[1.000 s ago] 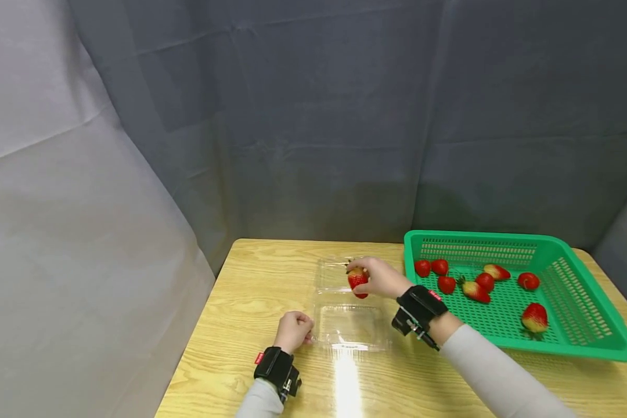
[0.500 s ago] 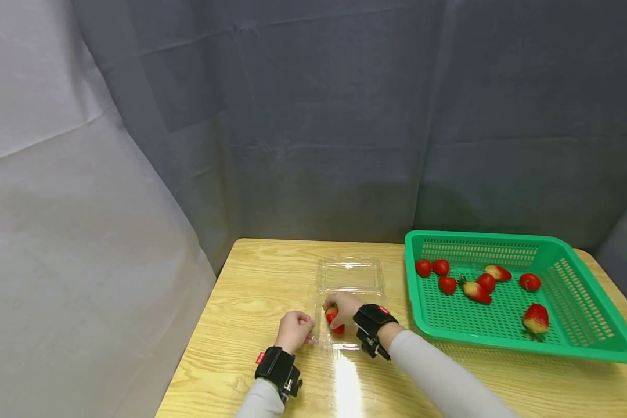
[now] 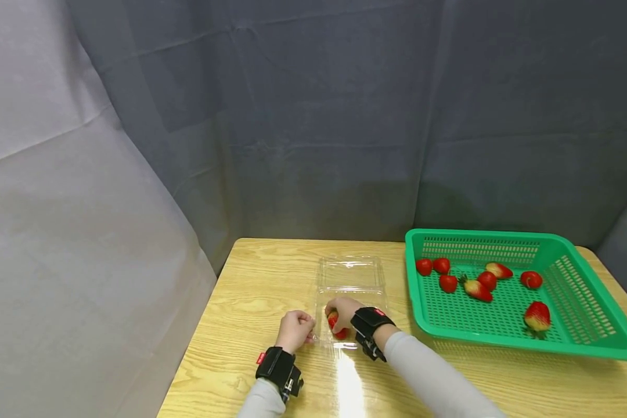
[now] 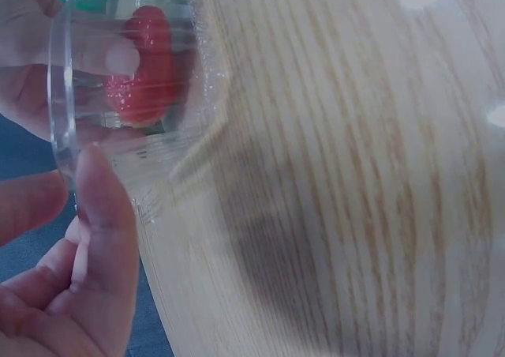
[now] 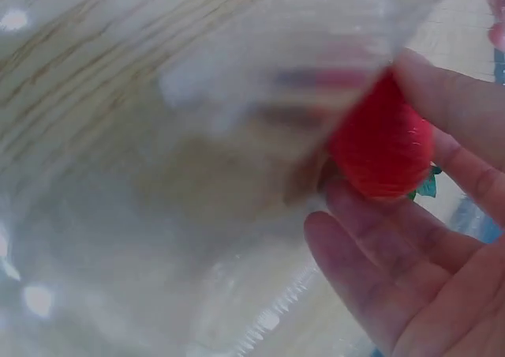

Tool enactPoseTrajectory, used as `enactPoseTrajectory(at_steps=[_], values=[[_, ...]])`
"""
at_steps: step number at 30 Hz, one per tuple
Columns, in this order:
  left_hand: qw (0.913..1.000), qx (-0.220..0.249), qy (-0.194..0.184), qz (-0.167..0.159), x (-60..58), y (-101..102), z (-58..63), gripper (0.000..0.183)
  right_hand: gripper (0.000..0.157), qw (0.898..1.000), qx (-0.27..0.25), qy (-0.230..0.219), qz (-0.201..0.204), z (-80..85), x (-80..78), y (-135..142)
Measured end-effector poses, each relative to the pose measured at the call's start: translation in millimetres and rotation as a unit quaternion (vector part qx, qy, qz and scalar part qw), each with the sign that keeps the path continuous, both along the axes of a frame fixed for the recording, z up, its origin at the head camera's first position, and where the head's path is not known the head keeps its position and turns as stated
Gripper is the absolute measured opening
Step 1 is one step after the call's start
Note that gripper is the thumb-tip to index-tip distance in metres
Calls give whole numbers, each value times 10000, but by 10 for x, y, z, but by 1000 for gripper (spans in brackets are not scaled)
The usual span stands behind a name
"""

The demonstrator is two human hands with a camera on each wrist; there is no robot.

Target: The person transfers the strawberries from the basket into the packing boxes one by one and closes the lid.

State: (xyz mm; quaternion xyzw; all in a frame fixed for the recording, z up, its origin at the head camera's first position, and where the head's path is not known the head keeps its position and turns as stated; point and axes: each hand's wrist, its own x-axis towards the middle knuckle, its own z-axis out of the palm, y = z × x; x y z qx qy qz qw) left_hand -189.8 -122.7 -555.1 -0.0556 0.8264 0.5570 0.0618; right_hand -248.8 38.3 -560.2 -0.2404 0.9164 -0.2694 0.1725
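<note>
A strawberry [image 3: 340, 333] lies in the near half of an opened clear plastic clamshell box [image 3: 378, 299], by its left side. My right hand [image 3: 345, 310] reaches down into the box and grips this fruit. In the right wrist view, thumb and fingers surround the red strawberry [image 5: 383, 140], and a bit of green leaf shows behind it. My left hand [image 3: 294, 331] stays at the box's near left corner. Seen from the left wrist, its thumb and forefinger pinch the clear rim [image 4: 60, 96], with the strawberry [image 4: 146, 80] showing through the wall.
A green plastic basket [image 3: 501, 342] stands to the right, holding several more strawberries [image 3: 537, 316] and small round red fruits [image 3: 447, 283]. The box's lid [image 3: 350, 271] lies folded back on the wooden table [image 3: 261, 273]. Grey cloth [image 3: 313, 145] hangs behind.
My right hand has brought the strawberry from above the lid, near the hinge, forward and left, down into the near half of the box. The left hand keeps its place.
</note>
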Motion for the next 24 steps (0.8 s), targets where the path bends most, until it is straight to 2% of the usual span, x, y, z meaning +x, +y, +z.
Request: enactPoseTrajectory(at_steps=[3, 5, 7, 9, 11, 14, 16, 19, 21, 24], values=[[10000, 14, 68, 1, 4, 0, 6, 7, 35, 9999, 47, -98, 67, 156, 33, 30], [9999, 15, 103, -7, 9, 2, 15, 7, 33, 9997, -63, -23, 227, 315, 46, 90], [9999, -1, 124, -14, 12, 5, 19, 7, 32, 9989, -340, 10, 336, 550, 48, 190], [9999, -19, 109, -13, 18, 3, 40, 7, 30, 9970, -634, 306, 332, 778, 6, 339], [9999, -33, 128, -28, 24, 3, 39, 7, 31, 9933, -908, 698, 124, 1000, -53, 542], [9999, -55, 135, -29, 30, -6, 40, 7, 31, 9811, -1070, 1480, -634, 1202, -186, 904], [9998, -45, 178, -38, 25, -15, 30, 7, 32, 9698, -1048, 1861, -1179, 1235, -276, 1180], [9998, -43, 184, -59, 22, -14, 35, 8, 36, 9568, -852, 1987, -1946, 1137, -382, 1604], [9998, -32, 154, -78, 26, -8, 41, 8, 38, 9528, -636, 1878, -2299, 1006, -419, 1852], [9999, -34, 103, -89, 37, 9, 48, 7, 41, 9515, -303, 1471, -2684, 786, -430, 2125]])
